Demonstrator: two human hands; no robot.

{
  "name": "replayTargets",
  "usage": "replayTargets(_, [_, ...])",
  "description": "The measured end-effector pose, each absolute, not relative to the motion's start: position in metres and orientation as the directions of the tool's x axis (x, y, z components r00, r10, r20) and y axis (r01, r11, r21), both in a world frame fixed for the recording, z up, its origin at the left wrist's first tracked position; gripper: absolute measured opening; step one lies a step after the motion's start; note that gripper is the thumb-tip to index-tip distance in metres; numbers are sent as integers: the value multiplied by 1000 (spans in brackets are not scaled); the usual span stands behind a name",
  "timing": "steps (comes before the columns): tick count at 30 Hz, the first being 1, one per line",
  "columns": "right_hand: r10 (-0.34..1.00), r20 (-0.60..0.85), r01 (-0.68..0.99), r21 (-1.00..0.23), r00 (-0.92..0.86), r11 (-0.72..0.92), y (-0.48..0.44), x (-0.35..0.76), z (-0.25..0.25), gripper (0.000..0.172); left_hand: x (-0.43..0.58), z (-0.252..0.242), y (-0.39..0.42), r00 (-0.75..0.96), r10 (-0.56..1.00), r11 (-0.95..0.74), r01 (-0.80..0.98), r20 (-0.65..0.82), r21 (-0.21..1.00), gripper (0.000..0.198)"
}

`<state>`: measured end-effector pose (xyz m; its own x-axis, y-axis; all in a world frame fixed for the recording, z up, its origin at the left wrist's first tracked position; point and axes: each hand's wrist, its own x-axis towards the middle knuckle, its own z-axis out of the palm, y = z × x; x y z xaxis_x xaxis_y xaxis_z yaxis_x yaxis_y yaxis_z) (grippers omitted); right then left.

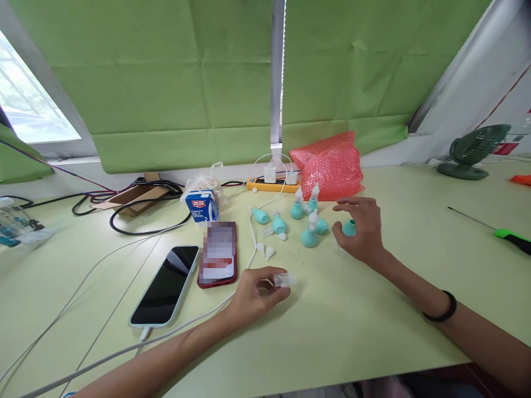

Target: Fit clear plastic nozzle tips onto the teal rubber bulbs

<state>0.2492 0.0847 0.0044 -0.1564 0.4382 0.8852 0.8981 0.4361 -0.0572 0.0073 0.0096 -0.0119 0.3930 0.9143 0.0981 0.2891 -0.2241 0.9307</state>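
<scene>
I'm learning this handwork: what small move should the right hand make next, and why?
Perhaps close the right hand on the teal bulb nearest it, since that hand looks open, while the left hand pinches a clear piece.

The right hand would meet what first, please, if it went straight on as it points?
Apparently the teal bulb inside the curve of the right hand, if level with it; beyond that, a second bulb to the left. Depth is unclear, so the hand might pass above both.
</scene>
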Motion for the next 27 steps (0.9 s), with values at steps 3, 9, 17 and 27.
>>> replayTargets(3, [681, 697, 963, 54, -226, 264, 95, 253, -3, 28, 7, -12, 10, 361, 928, -195, 261, 92, 945, 32])
replayTargets(9, [850, 501, 979, 194, -160, 70, 98, 264, -5, 44, 7, -14, 12, 359, 930, -176, 240, 81, 955, 28])
replayTargets(17, [943, 284, 975, 186, -171, 121, 97, 275, -3, 40, 9, -19, 14, 222, 966, -196, 287, 134, 938, 31])
replayTargets(27, [251, 963, 732, -97, -103, 674, 65, 247, 19, 43, 8, -14, 11, 252, 961, -172, 216, 115, 961, 29])
